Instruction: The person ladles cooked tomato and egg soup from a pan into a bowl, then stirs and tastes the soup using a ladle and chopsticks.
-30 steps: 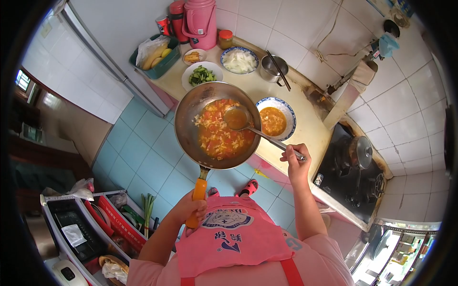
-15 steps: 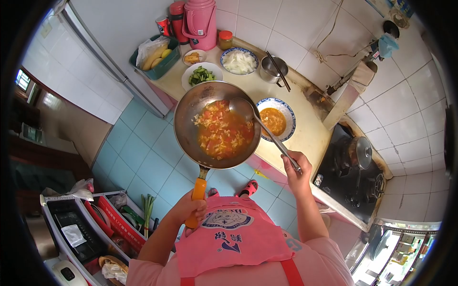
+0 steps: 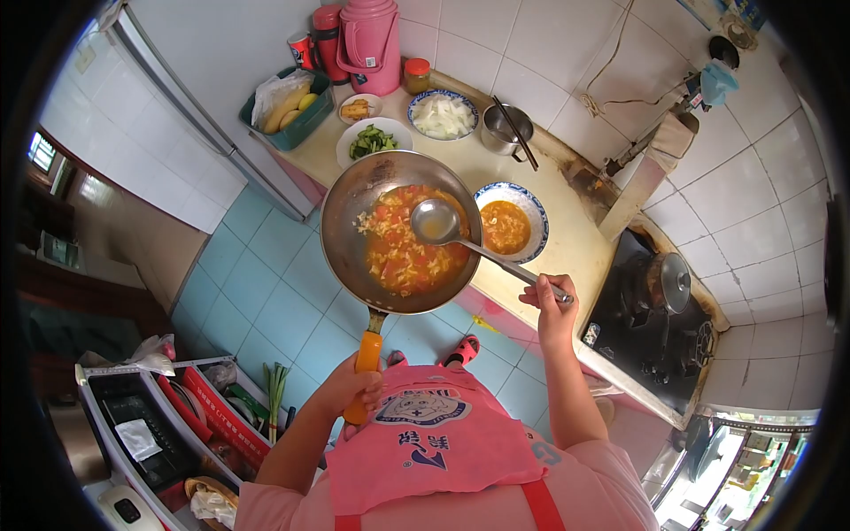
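Observation:
My left hand [image 3: 354, 386] is wrapped round the orange handle of a large wok [image 3: 345, 241], which is held up beside the counter. Red and yellow tomato-and-egg food [image 3: 396, 270] with broth lies in the wok. My right hand [image 3: 551, 305] grips the handle of a metal ladle [image 3: 436, 222]. The ladle's bowl is over the food, with very little liquid visible in it. Just right of the wok, a blue-rimmed bowl [image 3: 537, 219] on the counter holds some of the same food.
On the counter [image 3: 567, 274] are a plate of cucumber [image 3: 373, 142], a plate of white slices [image 3: 444, 116], a metal pot [image 3: 506, 131] with chopsticks and a green basket [image 3: 305, 126]. A lidded pot [image 3: 670, 285] sits on the stove [image 3: 620, 314] at right.
The ladle's bowl swung from the wok's middle to its right inner side, then back left over the food. My right hand shifted with it. My left hand and the wok have hardly moved.

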